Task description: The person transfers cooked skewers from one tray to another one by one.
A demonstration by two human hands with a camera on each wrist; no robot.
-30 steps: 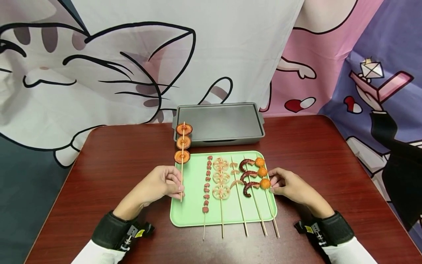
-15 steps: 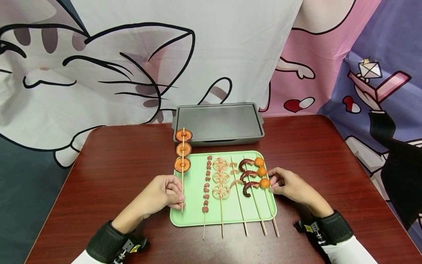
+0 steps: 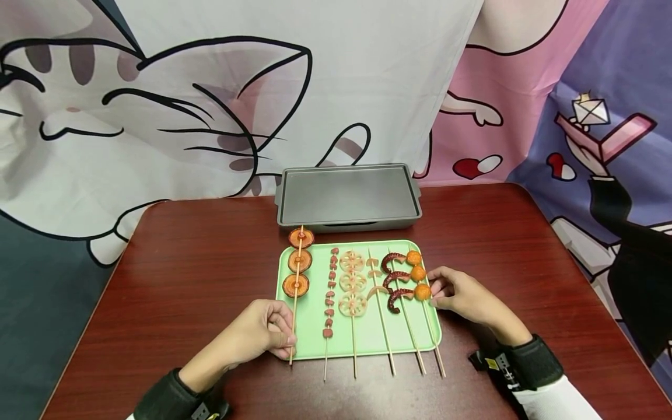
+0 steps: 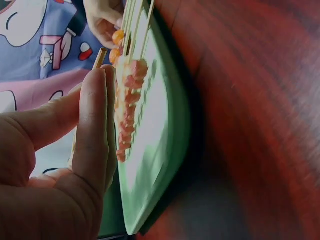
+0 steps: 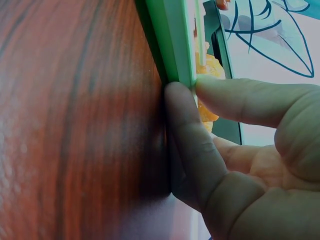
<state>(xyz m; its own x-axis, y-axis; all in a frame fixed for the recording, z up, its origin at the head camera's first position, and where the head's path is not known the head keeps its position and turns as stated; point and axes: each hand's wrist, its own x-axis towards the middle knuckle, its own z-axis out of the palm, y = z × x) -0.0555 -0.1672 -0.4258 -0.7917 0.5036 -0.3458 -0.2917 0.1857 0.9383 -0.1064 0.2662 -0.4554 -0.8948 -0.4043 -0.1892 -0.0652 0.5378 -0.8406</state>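
Left hand: the left hand (image 3: 259, 338) pinches the stick of the mushroom skewer (image 3: 297, 271) near its bottom end.
Change: a moment ago the three round slices hung over the gray tray (image 3: 349, 220) and the table; now the skewer lies along the left edge of the green tray (image 3: 367, 344).
Meaning: it looks like the skewer is being laid back down beside the others.
Right hand: the right hand (image 3: 464, 297) stays put, pinching the green tray's right edge by the orange ball skewer (image 3: 420, 286).

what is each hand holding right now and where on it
Left hand pinches the mushroom skewer near its bare lower end. Right hand grips the green tray at its right edge.
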